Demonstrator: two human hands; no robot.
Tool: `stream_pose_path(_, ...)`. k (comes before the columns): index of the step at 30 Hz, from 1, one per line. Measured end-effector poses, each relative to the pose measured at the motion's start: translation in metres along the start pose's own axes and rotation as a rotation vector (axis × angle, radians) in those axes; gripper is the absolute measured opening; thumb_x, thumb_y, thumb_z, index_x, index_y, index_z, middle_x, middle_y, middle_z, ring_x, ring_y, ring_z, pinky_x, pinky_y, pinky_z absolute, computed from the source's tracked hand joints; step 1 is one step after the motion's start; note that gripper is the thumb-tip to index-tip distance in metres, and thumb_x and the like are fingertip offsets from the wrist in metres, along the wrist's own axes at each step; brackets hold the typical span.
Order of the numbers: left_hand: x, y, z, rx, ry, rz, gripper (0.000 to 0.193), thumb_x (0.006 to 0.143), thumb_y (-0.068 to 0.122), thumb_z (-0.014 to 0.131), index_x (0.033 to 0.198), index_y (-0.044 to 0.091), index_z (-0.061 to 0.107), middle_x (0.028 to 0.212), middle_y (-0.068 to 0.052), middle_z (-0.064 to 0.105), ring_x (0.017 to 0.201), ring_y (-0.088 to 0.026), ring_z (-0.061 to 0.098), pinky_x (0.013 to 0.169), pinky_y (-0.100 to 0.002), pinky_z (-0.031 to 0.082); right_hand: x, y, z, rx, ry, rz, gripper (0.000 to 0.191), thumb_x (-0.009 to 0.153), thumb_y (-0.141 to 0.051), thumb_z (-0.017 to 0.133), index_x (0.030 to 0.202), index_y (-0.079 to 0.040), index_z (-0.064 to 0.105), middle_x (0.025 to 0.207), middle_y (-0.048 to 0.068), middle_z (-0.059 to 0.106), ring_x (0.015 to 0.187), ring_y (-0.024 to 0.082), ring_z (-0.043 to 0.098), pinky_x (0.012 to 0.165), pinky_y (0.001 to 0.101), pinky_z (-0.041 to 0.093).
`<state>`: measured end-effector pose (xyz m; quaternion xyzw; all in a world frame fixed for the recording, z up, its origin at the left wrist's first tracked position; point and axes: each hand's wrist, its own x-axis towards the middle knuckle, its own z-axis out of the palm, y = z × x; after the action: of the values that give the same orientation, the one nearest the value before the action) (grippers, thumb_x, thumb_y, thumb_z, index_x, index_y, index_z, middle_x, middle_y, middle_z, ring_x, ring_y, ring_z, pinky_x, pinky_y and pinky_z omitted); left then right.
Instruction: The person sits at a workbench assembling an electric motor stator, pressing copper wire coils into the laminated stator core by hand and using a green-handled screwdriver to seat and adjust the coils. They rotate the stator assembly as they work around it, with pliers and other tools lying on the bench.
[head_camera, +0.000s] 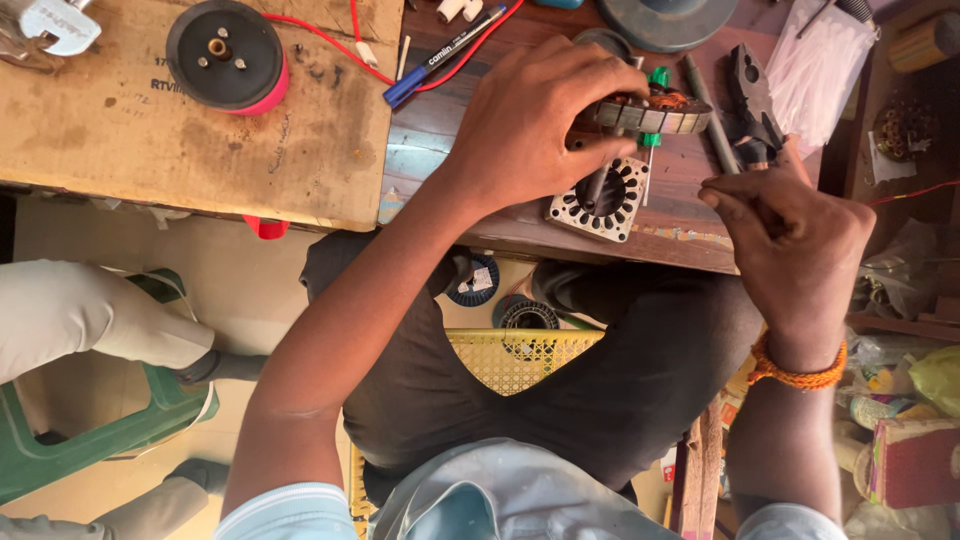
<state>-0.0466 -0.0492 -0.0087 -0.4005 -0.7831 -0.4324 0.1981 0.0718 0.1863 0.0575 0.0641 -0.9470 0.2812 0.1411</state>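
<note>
Holding the round wound stator (648, 112) up off the bench, left hand (540, 115) clamped over its rim. Bare lamination stack (600, 200) lies beneath on the wooden bench (440, 150), unwound. Right hand (790, 235) pinched narrow, probably on fine wire; can't tell. Looks mid-job.

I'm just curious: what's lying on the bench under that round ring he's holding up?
Under the wound ring in the left hand lies a square toothed metal plate on the wooden bench. A green-handled tool stands beside it, its tip hidden.
</note>
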Motion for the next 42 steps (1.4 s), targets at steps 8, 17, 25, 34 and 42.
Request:
stream_pose_path(8, 0.005, 0.011, 0.012, 0.043, 0.120, -0.006, 0.038, 0.086, 0.025, 0.091, 0.109, 0.015, 0.062, 0.107, 0.006, 0.064, 0.101, -0.020, 0.061, 0.088, -0.041, 0.049, 0.020, -0.025, -0.023, -0.079, 0.013, -0.153, 0.007, 0.100, 0.008, 0.076, 0.105, 0.002, 0.075, 0.081, 0.009, 0.069, 0.060, 0.007, 0.055, 0.057, 0.0252, 0.038)
stream_pose_path(17, 0.000, 0.014, 0.018, 0.092, 0.154, -0.012, 0.037, 0.088, 0.024, 0.088, 0.112, 0.015, 0.062, 0.107, 0.004, 0.063, 0.105, -0.020, 0.061, 0.090, -0.042, 0.046, 0.060, -0.032, -0.011, -0.038, -0.012, -0.249, 0.006, 0.105, 0.004, 0.080, 0.103, 0.004, 0.074, 0.084, 0.011, 0.070, 0.064, 0.010, 0.055, 0.060, 0.0263, 0.040)
stream_pose_path(25, -0.006, 0.014, 0.026, 0.154, 0.173, -0.064, 0.038, 0.088, 0.025, 0.085, 0.116, 0.012, 0.062, 0.116, 0.001, 0.065, 0.111, -0.021, 0.061, 0.089, -0.041, 0.043, 0.069, -0.028, -0.006, -0.001, -0.046, -0.294, 0.007, 0.107, 0.009, 0.079, 0.105, 0.009, 0.073, 0.085, 0.013, 0.071, 0.071, 0.008, 0.062, 0.066, 0.0222, 0.045)
stream_pose_path(34, -0.009, 0.012, 0.039, 0.186, 0.171, -0.076, 0.038, 0.093, 0.027, 0.084, 0.121, 0.012, 0.063, 0.121, 0.003, 0.067, 0.115, -0.019, 0.062, 0.090, -0.040, 0.044, 0.073, -0.034, -0.008, 0.080, -0.096, -0.080, 0.005, 0.103, 0.004, 0.078, 0.103, 0.004, 0.073, 0.075, 0.004, 0.062, 0.065, 0.005, 0.047, 0.059, 0.0219, 0.036)
stream_pose_path(42, -0.001, 0.017, 0.032, 0.197, 0.162, -0.064, 0.037, 0.091, 0.027, 0.085, 0.118, 0.012, 0.064, 0.119, 0.001, 0.068, 0.113, -0.020, 0.063, 0.092, -0.041, 0.046, 0.087, -0.014, -0.006, -0.017, -0.041, -0.144, 0.005, 0.108, 0.008, 0.076, 0.105, 0.005, 0.076, 0.074, 0.006, 0.062, 0.061, 0.008, 0.048, 0.057, 0.0245, 0.034)
